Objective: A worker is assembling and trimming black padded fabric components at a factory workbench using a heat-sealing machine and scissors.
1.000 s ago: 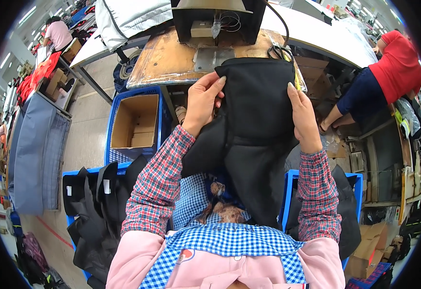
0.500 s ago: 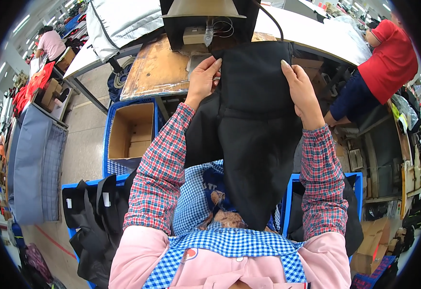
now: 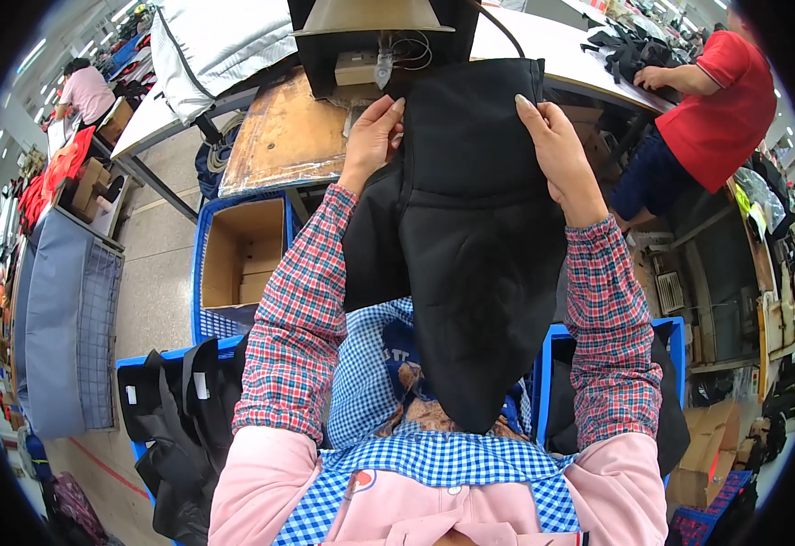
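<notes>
A large piece of black fabric (image 3: 479, 237) hangs from both my hands, its upper part spread flat and its lower end narrowing toward my lap. My left hand (image 3: 374, 141) pinches the upper left edge between thumb and fingers. On the opposite edge, my right hand (image 3: 557, 155) grips with the thumb on top and the fingers partly hidden behind the cloth. A seam crosses the fabric below my hands. Just beyond its top edge stands a dark machine housing (image 3: 381, 45) with a small pale box (image 3: 361, 68) and thin wires.
A worn wooden board (image 3: 288, 136) lies at left of the machine. Below it is a blue crate (image 3: 199, 273) lined with cardboard. Black fabric pieces (image 3: 174, 419) fill a crate at my left; another blue crate (image 3: 677, 364) stands right. A person in red (image 3: 734, 100) works at the right-hand table.
The black fabric and both my hands have shifted slightly left and up in view. The person in red now has a hand on a dark pile on the table.
</notes>
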Demonstrator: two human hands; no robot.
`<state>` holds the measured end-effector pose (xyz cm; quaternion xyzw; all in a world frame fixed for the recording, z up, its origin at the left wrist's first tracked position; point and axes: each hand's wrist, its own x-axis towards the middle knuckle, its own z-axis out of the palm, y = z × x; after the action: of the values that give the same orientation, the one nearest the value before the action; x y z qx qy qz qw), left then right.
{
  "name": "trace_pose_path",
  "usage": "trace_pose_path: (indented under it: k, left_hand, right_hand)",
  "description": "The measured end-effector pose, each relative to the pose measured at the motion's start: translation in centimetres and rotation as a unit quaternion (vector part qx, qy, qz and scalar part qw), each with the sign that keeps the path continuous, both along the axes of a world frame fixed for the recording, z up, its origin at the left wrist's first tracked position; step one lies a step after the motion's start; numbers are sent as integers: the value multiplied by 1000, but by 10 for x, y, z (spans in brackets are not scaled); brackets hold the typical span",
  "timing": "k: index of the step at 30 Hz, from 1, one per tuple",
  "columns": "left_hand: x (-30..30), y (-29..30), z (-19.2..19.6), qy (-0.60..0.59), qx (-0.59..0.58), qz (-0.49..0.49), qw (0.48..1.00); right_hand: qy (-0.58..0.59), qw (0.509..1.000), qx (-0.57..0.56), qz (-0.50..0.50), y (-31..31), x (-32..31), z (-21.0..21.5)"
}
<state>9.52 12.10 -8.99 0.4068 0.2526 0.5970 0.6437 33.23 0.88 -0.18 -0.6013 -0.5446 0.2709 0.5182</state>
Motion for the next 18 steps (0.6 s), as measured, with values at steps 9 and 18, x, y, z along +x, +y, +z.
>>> trace_pose_path:
  k: [9,18]
  left_hand:
    - [-1,2,3,12,11,-5,1000]
    - [14,-28,20,137,-48,50,988]
  right_hand:
    - [-5,1000,2,-5,5,1,-3]
    - [25,1000,1,-10,-2,19,-15]
